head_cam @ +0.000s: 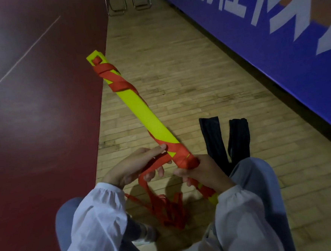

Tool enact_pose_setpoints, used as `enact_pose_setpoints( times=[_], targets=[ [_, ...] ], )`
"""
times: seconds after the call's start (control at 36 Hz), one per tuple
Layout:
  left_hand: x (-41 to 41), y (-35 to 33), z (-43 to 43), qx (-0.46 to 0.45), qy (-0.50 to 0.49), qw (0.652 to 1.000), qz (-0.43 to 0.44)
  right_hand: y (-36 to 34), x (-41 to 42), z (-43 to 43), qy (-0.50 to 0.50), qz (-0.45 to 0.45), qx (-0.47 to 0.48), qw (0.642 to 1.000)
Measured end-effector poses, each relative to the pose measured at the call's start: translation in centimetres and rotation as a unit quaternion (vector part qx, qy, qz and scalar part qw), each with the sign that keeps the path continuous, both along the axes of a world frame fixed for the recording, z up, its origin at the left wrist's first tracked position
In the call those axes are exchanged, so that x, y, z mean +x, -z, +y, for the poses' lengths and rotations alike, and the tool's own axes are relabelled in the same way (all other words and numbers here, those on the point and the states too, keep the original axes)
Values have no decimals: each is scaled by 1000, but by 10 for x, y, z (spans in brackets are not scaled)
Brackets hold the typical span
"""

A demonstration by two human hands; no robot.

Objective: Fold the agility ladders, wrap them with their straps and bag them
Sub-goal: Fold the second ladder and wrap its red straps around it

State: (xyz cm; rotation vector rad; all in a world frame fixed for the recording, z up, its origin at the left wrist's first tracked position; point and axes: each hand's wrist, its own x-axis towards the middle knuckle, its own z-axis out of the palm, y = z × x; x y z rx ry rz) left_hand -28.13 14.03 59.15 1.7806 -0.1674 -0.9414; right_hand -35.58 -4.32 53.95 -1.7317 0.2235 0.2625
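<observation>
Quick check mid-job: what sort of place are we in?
Probably an indoor sports hall: wooden strip floor, dark red court surface with a painted line, and a blue banner along the side wall.

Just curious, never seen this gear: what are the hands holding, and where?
The right hand grips the folded agility ladder near its wrapped lower end; the left hand holds the loose red strap.

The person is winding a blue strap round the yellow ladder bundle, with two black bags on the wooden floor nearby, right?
Not quite. The head view shows the strap is red, not blue. It does go round the yellow ladder bundle, and two black bags lie on the wooden floor nearby.
</observation>
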Motion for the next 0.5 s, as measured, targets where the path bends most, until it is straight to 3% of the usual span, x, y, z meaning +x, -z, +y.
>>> enact_pose_setpoints(
  times=[0.5],
  targets=[
    [-6, 13, -32, 37, -154, 986, -54, 18, 4, 21, 97, -17, -125, 987]
  ],
)
